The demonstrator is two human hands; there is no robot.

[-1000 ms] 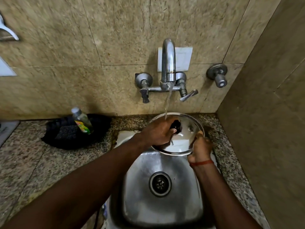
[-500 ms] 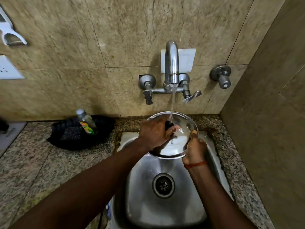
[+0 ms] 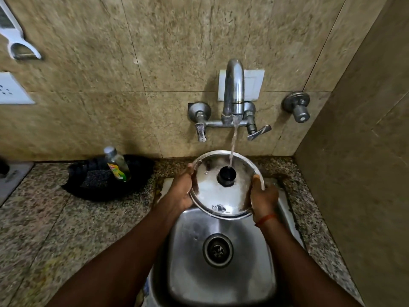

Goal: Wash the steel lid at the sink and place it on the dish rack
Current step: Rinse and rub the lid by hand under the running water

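Left hand (image 3: 181,191) shifted from knob (image 3: 226,175) to rim, both hands clamping steel lid (image 3: 221,196), knob up, right hand (image 3: 263,198) opposite.

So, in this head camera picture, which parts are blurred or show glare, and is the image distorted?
Head view: the round steel lid shows bright glare and reflections; the white wall fittings at far left are motion-blurred; the wide-angle lens bends the tile lines; the steel sink with its drain looks reasonably sharp.

One lid (image 3: 223,196), one bottle (image 3: 117,166), perhaps three taps (image 3: 232,103).
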